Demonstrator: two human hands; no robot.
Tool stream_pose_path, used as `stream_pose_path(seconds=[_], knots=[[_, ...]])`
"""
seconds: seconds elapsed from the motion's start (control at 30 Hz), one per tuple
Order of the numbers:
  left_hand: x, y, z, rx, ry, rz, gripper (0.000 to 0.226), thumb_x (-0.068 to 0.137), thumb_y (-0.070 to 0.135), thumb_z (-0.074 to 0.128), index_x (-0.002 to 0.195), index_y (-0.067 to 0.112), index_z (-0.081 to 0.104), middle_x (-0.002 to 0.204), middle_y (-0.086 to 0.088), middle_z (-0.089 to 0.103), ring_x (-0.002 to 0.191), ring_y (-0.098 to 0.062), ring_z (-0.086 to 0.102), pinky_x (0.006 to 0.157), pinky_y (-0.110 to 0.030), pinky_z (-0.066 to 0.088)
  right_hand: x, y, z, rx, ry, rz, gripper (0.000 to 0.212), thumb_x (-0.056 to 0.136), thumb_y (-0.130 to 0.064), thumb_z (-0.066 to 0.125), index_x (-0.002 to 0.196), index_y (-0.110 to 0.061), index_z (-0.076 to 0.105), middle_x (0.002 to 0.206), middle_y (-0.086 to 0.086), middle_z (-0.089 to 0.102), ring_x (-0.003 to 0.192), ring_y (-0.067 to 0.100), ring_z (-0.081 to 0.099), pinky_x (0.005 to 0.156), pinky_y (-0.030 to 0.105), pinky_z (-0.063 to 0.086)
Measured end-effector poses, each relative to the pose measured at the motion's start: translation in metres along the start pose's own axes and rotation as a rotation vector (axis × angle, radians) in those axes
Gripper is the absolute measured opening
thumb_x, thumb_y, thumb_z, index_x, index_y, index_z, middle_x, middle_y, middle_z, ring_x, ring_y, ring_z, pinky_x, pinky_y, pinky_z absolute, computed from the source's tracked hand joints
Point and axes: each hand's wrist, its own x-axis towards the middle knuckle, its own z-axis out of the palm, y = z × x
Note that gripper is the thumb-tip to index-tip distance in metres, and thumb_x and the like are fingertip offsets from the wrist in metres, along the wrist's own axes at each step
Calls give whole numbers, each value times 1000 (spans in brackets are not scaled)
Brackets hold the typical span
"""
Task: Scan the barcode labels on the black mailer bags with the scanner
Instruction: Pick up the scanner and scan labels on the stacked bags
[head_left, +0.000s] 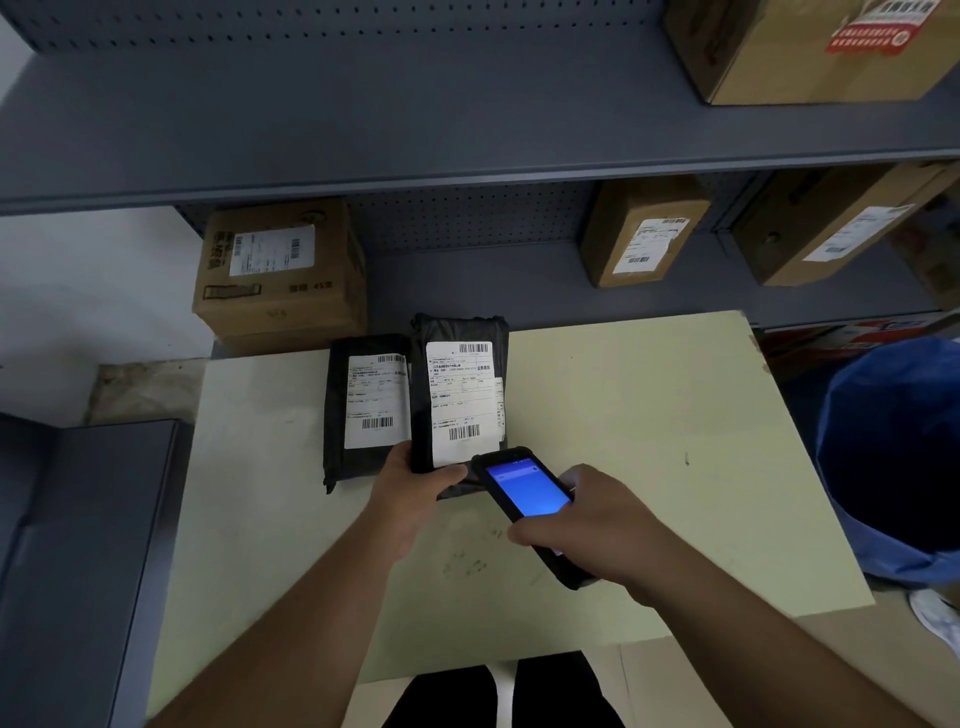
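Right hand (597, 525) wrapped round black handheld scanner (524, 499), blue screen lit, left hand (415, 480) pinching the near edge of soft, light black plastic mailer bag (460, 389) at twelve o'clock on pale-green table (649, 415); thin film likely slippery, so grip edges.

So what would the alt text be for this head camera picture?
A person's left hand tilts up a black mailer bag by its near edge while the right hand aims a handheld scanner with a lit blue screen at its label. A second mailer bag lies beside it on a pale table.
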Motion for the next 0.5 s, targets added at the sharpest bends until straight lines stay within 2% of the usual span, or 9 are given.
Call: stream_pose_path(seconds=[0.1,0.17,0.27,0.33,0.43,0.5], knots=[[-1,5,13,3,-1,-19,71,58,34,93,125,24,72,113,3,83,107,-20,79,101,-49,60,2,3,-9,20,6,1,54,62,-42,86,104,-19,61,94,7,71,70,18,63,59,31,52],[-3,11,24,3,-14,-22,63,60,32,91,120,22,75,110,1,84,105,-21,80,100,-48,61,4,6,-16,30,13,5,54,63,-41,87,104,-19,61,91,5,69,69,18,62,58,30,51],[-3,16,44,-39,-50,-45,37,79,17,86,115,16,79,107,-5,84,100,-23,81,95,-40,62,8,12,-28,44,32,11,50,66,-40,87,103,-19,61,89,3,69,68,17,63,57,28,51],[-4,20,58,-114,-68,-84,27,87,7,81,114,9,78,106,-10,84,94,-21,82,93,-37,63,10,16,-36,60,46,12,50,67,-40,88,104,-20,62,88,2,69,69,16,62,59,28,50],[-1,24,80,-156,-62,-131,31,87,8,83,117,5,77,105,-12,84,96,-25,82,98,-41,63,14,24,-49,81,61,27,48,69,-39,88,106,-21,62,89,1,70,70,16,63,59,27,49],[3,25,95,-178,-59,-148,32,87,8,83,118,5,77,106,-12,84,94,-24,82,94,-40,64,16,30,-59,103,69,34,46,71,-36,88,106,-21,62,88,1,69,69,15,63,58,26,49]])
